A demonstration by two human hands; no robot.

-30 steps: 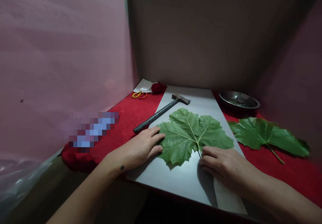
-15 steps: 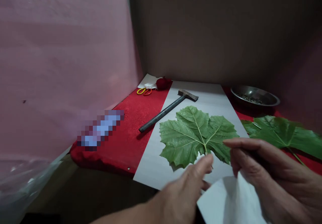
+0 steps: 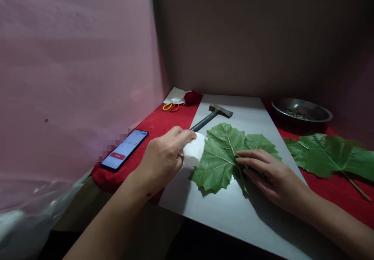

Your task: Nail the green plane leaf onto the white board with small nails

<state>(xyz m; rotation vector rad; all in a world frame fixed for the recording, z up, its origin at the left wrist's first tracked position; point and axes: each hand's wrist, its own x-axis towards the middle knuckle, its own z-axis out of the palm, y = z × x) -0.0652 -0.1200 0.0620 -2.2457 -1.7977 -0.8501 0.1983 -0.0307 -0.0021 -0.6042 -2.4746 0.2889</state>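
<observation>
A large green leaf (image 3: pixel 224 155) lies underside up on a grey board (image 3: pixel 233 209). My left hand (image 3: pixel 165 155) is closed round a folded white tissue (image 3: pixel 193 151), which rests against the leaf's left lobe. My right hand (image 3: pixel 269 172) lies flat on the leaf's right side near the stem, fingers stretched out and pressing it down. A hammer (image 3: pixel 212 118) lies on the board just behind my left hand.
A second big leaf (image 3: pixel 330 155) lies on the red cloth (image 3: pixel 157 125) at the right, behind it a metal bowl (image 3: pixel 300 112). A phone (image 3: pixel 125 149) sits at the left, scissors (image 3: pixel 170 106) and a red ball (image 3: pixel 193 97) in the back corner. Walls close in all round.
Both hands were raised near the camera with the white tissue. Now my left hand has carried it down onto the leaf's left lobe and my right hand is flat on the leaf.
</observation>
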